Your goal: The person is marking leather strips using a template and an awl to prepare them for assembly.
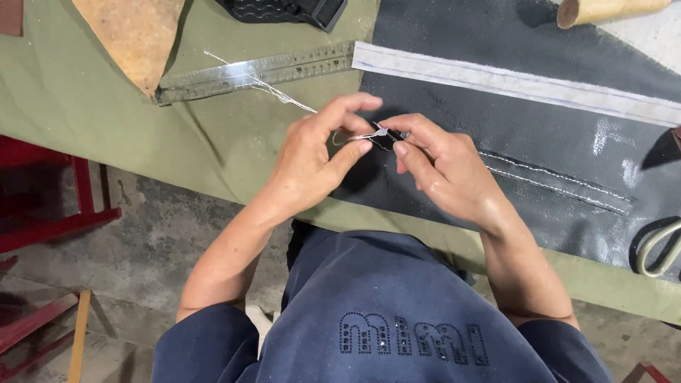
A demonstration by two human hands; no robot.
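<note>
Pinching together over the near edge of the olive-green cloth-covered table (85, 106), both hands work on one small dark piece of leather (385, 137). The left hand (312, 159) has thumb and forefinger closed on a thin white thread (284, 93), which trails away to the far left across a long steel ruler (255, 71). The right hand (440, 167) grips the small dark piece between thumb and fingertips, touching the left hand's fingertips. Just beyond and to the right lies a large black leather sheet (539, 135) with a pale strip (511, 84) along its far part and a line of white stitching (560, 181). At the far left rests a tan wedge-shaped piece (135, 32). Metal scissor handles (660, 248) show at the right edge, on the black sheet.
</note>
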